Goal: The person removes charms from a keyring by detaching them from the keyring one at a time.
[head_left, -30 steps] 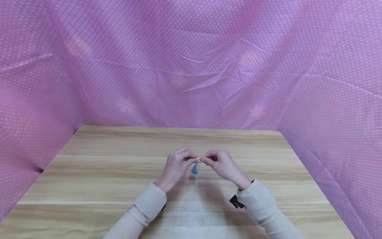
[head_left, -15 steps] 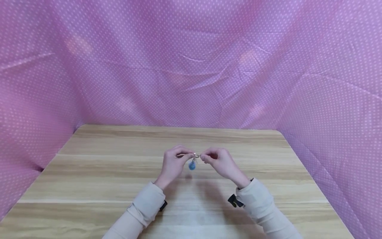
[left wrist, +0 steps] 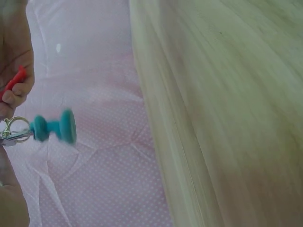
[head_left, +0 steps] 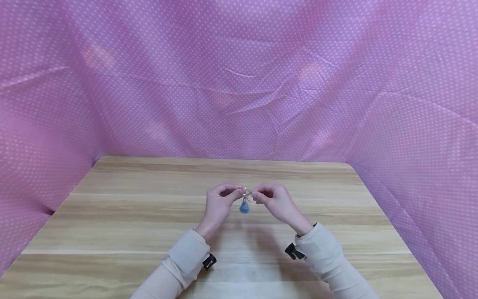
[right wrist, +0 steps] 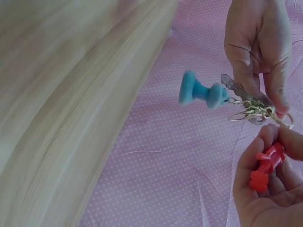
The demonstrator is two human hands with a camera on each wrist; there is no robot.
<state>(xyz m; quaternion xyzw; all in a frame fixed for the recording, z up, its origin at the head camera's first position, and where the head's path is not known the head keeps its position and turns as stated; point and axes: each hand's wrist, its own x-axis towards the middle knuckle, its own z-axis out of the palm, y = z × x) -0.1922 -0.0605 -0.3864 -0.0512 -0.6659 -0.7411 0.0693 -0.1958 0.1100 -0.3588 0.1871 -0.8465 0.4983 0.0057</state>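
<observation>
In the head view my left hand (head_left: pixel 219 203) pinches a gold key ring (right wrist: pixel 284 120) between thumb and index finger. Metal keys (right wrist: pixel 236 87) and a teal pawn-shaped charm (head_left: pixel 244 207) hang from that ring, above the table. My right hand (head_left: pixel 274 201) faces it, thumb and fingertips at the ring's other side. A red charm (right wrist: pixel 267 168) lies within the right hand's curled fingers, its exact shape partly covered. The left wrist view shows the teal charm (left wrist: pixel 54 127) beside the ring, and the red charm (left wrist: pixel 14 85) in the right palm.
Both hands are above a wood-grain table (head_left: pixel 130 216). Pink polka-dot cloth (head_left: pixel 239 104) hangs behind it and along both sides. Black wrist straps (head_left: pixel 295 251) show at the light sleeves.
Both hands have risen slightly, the left shifting a little left and then back. The teal charm has swung with the ring. The red charm, visible in the head view earlier, is hidden there now.
</observation>
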